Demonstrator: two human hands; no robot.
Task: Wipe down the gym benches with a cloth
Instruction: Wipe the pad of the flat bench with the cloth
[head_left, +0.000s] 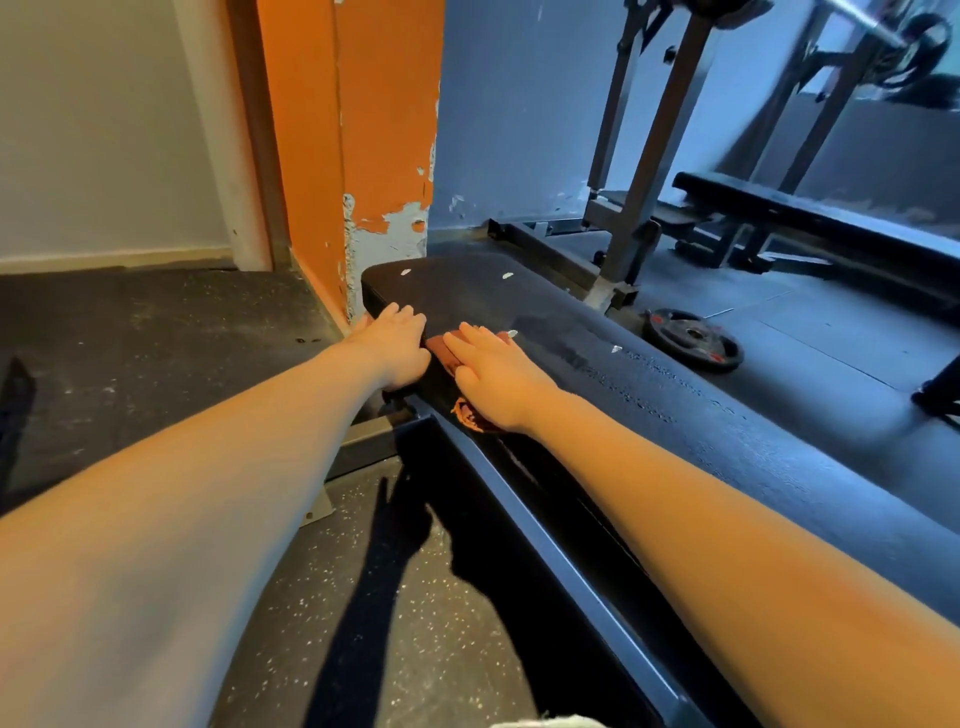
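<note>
A long black padded gym bench (675, 415) runs from the lower right toward an orange pillar. My right hand (498, 374) lies flat, fingers straight, pressing a reddish-brown cloth (441, 351) onto the bench pad near its far end. Part of the cloth also shows under my wrist at the pad's near edge. My left hand (395, 348) rests on the bench's left edge beside the cloth, fingers over the top and thumb down the side. Small white tears dot the pad.
An orange pillar (363, 156) with peeling paint stands just past the bench end. A weight plate (693, 340) lies on the floor to the right. A rack upright (649, 156) and a second black bench (810, 213) stand at the back right. Speckled rubber floor lies on the left.
</note>
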